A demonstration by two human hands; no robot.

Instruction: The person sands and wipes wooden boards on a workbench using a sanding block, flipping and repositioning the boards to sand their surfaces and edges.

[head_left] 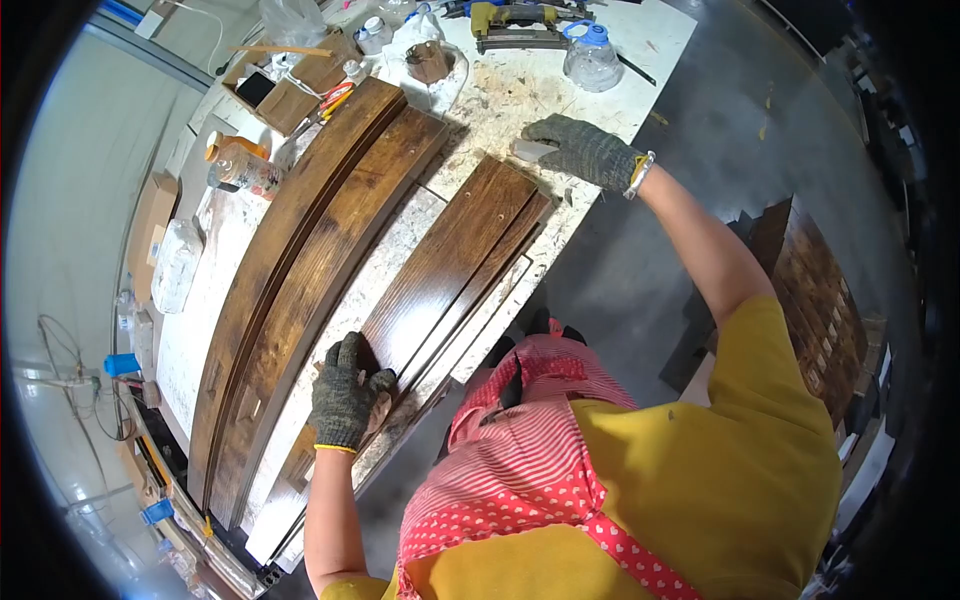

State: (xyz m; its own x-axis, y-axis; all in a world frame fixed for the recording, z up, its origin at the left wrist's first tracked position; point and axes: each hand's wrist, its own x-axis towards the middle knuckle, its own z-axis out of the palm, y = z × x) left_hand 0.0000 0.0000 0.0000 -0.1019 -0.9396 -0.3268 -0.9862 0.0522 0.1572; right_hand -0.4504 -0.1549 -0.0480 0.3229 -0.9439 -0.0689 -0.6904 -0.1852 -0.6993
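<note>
My left hand (345,395), in a dark grey knit glove, grips the near left end of a dark-stained wooden board (455,255), thumb and fingers apart around it. A narrower strip of the same dark wood (500,255) runs along the board's near side. Past the board's far right end, my right hand (590,152), gloved likewise, has its fingers closed on a small pale flat block (532,150) just above the table. Two long curved wooden pieces (290,230) (340,235) lie side by side beyond the board.
On the white stained table (500,95) are a nail gun (520,25), a blue-lidded plastic jar (592,62), a cup of brown liquid (428,62), orange scissors (335,100), an orange-capped bottle (240,165) and a cardboard box (290,95). Stained wooden panels (815,300) stand at the right.
</note>
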